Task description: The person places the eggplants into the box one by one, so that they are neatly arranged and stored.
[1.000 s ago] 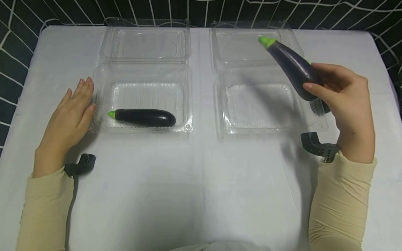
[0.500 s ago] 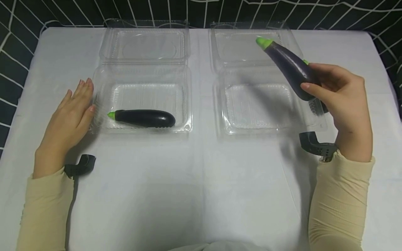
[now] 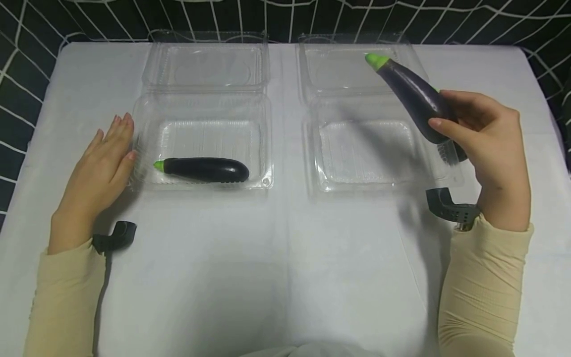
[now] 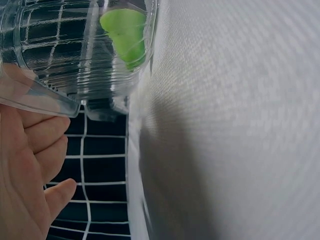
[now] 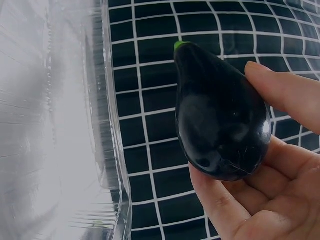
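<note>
My right hand (image 3: 495, 134) grips an eggplant (image 3: 410, 91) by its thick end, raised over the right-hand clear plastic container (image 3: 317, 163), with the green stem toward the far left. In the right wrist view, thumb and fingers hold this eggplant (image 5: 220, 115) from both sides. Behind it, a dark rounded end (image 3: 461, 151) and a bit of green show; the rest of that thing is hidden. Another eggplant (image 3: 205, 169) lies lengthwise in the left clear container (image 3: 270, 144). My left hand (image 3: 98, 171) lies with straight fingers along that container's left side, fingertips at its rim.
Both containers have their lids folded back, the left lid (image 3: 214, 64) and the right lid (image 3: 334, 69) lying toward the far edge. A white cloth (image 3: 267, 258) covers the table. White wire mesh (image 3: 292, 20) stands behind and at both sides.
</note>
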`<action>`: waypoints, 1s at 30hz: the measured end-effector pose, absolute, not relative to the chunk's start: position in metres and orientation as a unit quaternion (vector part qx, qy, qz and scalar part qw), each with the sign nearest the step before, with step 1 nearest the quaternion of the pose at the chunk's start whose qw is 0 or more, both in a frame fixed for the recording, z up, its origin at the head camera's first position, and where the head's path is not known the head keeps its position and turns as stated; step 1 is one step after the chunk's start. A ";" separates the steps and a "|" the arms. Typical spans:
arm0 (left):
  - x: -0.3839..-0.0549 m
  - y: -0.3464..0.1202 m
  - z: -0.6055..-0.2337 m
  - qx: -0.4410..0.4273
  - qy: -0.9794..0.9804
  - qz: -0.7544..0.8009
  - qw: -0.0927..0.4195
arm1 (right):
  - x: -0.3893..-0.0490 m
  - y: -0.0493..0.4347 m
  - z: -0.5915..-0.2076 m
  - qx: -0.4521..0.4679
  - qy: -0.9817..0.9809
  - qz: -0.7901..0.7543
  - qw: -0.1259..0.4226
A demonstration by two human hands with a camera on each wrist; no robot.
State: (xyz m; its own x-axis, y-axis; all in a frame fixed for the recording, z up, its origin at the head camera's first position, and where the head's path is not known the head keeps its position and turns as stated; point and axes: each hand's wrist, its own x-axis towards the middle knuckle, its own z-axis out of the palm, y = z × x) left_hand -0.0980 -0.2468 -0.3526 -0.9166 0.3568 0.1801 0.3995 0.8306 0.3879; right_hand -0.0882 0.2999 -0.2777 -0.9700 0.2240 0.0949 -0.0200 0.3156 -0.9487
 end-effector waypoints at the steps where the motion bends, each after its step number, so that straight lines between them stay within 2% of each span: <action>1: -0.098 -0.247 -0.353 -0.198 -0.955 -0.214 0.051 | -0.088 0.300 -0.278 -0.063 -0.803 0.584 0.106; 13: -0.098 -0.248 -0.354 -0.197 -0.956 -0.212 0.047 | -0.088 0.299 -0.277 -0.063 -0.795 0.593 0.108; 21: -0.096 -0.248 -0.357 -0.194 -0.957 -0.212 0.045 | -0.088 0.297 -0.277 -0.072 -0.843 0.523 0.103; 30: -0.095 -0.247 -0.354 -0.195 -0.957 -0.209 0.048 | -0.087 0.297 -0.277 -0.055 -0.809 0.576 0.102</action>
State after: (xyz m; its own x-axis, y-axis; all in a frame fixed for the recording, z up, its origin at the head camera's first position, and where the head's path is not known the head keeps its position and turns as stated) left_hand -0.0954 -0.2466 -0.3540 -0.9192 0.3532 0.1743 0.3937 0.8367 0.3808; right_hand -0.0873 0.2967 -0.2768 -0.9731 0.2069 0.1015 -0.0279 0.3312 -0.9431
